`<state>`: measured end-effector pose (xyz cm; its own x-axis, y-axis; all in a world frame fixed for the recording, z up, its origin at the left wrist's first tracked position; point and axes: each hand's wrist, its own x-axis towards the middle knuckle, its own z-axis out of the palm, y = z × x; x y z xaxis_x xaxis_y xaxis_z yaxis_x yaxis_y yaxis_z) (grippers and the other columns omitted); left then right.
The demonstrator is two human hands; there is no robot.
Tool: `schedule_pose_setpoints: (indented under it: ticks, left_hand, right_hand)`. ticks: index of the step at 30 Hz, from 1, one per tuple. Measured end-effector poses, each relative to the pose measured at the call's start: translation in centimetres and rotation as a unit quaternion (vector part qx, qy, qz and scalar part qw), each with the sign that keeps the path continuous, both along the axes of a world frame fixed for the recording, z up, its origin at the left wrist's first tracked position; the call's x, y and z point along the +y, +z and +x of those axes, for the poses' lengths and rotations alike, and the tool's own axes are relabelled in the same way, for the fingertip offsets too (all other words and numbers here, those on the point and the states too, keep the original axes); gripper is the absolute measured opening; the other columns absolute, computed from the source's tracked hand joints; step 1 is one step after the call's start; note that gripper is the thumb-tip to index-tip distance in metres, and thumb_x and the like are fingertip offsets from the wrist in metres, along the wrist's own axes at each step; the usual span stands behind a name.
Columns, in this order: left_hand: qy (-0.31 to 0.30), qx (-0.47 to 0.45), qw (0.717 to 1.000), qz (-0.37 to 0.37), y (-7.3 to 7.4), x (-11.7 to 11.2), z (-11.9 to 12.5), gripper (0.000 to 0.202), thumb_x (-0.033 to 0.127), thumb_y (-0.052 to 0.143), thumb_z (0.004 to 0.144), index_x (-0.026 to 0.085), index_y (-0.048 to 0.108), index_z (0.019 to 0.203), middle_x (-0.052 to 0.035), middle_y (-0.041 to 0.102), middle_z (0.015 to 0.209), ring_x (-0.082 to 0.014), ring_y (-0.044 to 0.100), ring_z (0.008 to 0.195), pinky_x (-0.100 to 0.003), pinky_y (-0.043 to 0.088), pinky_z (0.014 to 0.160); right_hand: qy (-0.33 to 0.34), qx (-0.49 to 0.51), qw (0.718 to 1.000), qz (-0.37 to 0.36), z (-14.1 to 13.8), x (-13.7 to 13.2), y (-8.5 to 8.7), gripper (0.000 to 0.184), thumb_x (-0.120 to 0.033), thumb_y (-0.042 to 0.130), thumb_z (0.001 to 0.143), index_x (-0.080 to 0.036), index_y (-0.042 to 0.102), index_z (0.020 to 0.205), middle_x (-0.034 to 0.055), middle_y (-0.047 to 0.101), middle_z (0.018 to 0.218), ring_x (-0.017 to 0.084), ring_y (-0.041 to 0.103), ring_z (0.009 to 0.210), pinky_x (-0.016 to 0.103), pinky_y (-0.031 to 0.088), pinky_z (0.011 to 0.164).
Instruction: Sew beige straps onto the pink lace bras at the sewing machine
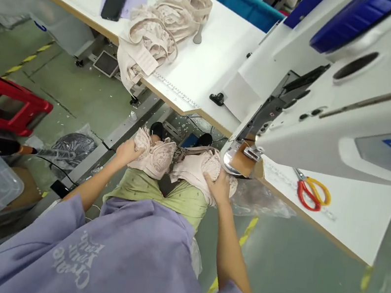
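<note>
One bare left hand [127, 153] has its fingers closed on the left end of a pale pink lace bra [159, 161]; the bare right hand [219, 186] lies on the right part with fingers bent, but whether it grips, I cannot tell. The bra sits at the centre of the frame, long axis left to right across light green trousers [143, 187]. A large white sewing machine [336, 110] looms at upper right, its rounded metal end blocking part of the fabric. Beyond, a crumpled pale pink garment pile [158, 30] covers part of the white surface [213, 59]. Whether the bra's halves join is unclear; the machine's lettering is cut off.
</note>
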<state>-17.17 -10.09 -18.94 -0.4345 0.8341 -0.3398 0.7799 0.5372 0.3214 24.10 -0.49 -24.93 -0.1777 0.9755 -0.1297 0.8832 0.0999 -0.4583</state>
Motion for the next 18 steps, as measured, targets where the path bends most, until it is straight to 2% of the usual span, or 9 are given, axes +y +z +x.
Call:
schedule_pose_setpoints:
  ticks: [4,6,8,10,12,14,15,16,18]
  left_hand:
    - [-0.012,-0.041,0.999,-0.015,1.0,-1.2,0.2,0.033,0.036,0.047,0.095,0.015,0.062,0.075,-0.0136,0.066,0.079,-0.0278,0.064,0.088,-0.032,0.041,0.075]
    - [-0.029,-0.069,0.997,-0.004,2.6,-2.4,1.9,0.032,0.034,0.046,0.093,0.018,0.057,0.068,-0.0091,0.062,0.071,-0.0238,0.062,0.079,-0.03,0.037,0.07]
    - [-0.069,-0.108,0.992,0.015,5.1,-3.8,4.3,0.033,0.036,0.048,0.09,0.019,0.05,0.062,-0.0036,0.056,0.063,-0.0192,0.056,0.069,-0.028,0.033,0.064]
    - [-0.125,-0.152,0.979,0.041,8.0,-5.4,6.5,0.038,0.04,0.047,0.091,0.02,0.044,0.059,0.0006,0.048,0.057,-0.0155,0.048,0.061,-0.027,0.03,0.06]
    - [-0.18,-0.188,0.963,0.068,10.6,-6.5,7.8,0.043,0.046,0.04,0.095,0.021,0.04,0.06,0.0024,0.045,0.057,-0.0138,0.045,0.058,-0.026,0.03,0.058]
    - [-0.215,-0.218,0.947,0.093,12.6,-6.6,8.1,0.046,0.048,0.034,0.098,0.021,0.037,0.061,0.0031,0.042,0.057,-0.0132,0.043,0.057,-0.025,0.03,0.057]
    - [-0.216,-0.246,0.938,0.111,13.4,-6.2,8.1,0.046,0.05,0.035,0.098,0.022,0.037,0.062,0.0032,0.041,0.057,-0.0133,0.042,0.057,-0.025,0.031,0.057]
    - [-0.208,-0.284,0.927,0.132,13.9,-5.5,8.3,0.046,0.052,0.038,0.097,0.021,0.039,0.063,0.0029,0.042,0.059,-0.0136,0.043,0.058,-0.025,0.033,0.058]
    - [-0.177,-0.394,0.889,0.154,14.5,-3.6,9.6,0.041,0.055,0.054,0.091,0.021,0.051,0.069,0.0012,0.051,0.067,-0.015,0.048,0.066,-0.026,0.038,0.063]
  right_hand:
    - [-0.024,-0.047,0.999,0.008,-2.3,-2.0,0.4,0.086,-0.075,0.053,0.082,-0.01,0.046,0.138,0.0245,0.062,0.12,0.039,0.057,0.113,0.056,0.043,0.1]
    - [-0.034,-0.033,0.999,0.022,-3.7,-2.9,1.4,0.09,-0.076,0.052,0.082,-0.01,0.043,0.142,0.026,0.059,0.126,0.041,0.054,0.119,0.059,0.04,0.103]
    - [-0.052,0.012,0.998,0.043,-5.7,-3.6,3.2,0.094,-0.077,0.054,0.08,-0.011,0.039,0.145,0.0274,0.051,0.138,0.042,0.046,0.13,0.061,0.036,0.108]
    - [-0.023,0.079,0.996,0.046,-7.9,-4.6,6.1,0.095,-0.076,0.06,0.077,-0.013,0.041,0.146,0.026,0.045,0.145,0.041,0.041,0.136,0.059,0.034,0.111]
    - [0.111,0.152,0.982,-0.019,-10.0,-6.1,9.9,0.083,-0.071,0.067,0.077,-0.016,0.052,0.137,0.021,0.055,0.137,0.036,0.05,0.127,0.051,0.04,0.108]
    - [0.29,0.211,0.921,-0.149,-11.3,-7.8,14.0,0.062,-0.066,0.07,0.078,-0.017,0.066,0.115,0.0111,0.07,0.109,0.027,0.062,0.1,0.039,0.05,0.093]
    - [0.338,0.238,0.89,-0.193,-11.6,-8.6,15.9,0.053,-0.064,0.067,0.082,-0.016,0.069,0.106,0.0067,0.071,0.098,0.022,0.063,0.09,0.033,0.051,0.087]
    - [0.359,0.261,0.87,-0.214,-11.6,-9.4,17.8,0.048,-0.062,0.064,0.085,-0.016,0.07,0.098,0.0035,0.07,0.088,0.019,0.061,0.082,0.029,0.051,0.082]
    - [0.358,0.3,0.857,-0.217,-10.6,-10.8,21.1,0.046,-0.058,0.057,0.092,-0.014,0.069,0.088,0.0005,0.065,0.076,0.014,0.057,0.073,0.025,0.049,0.075]
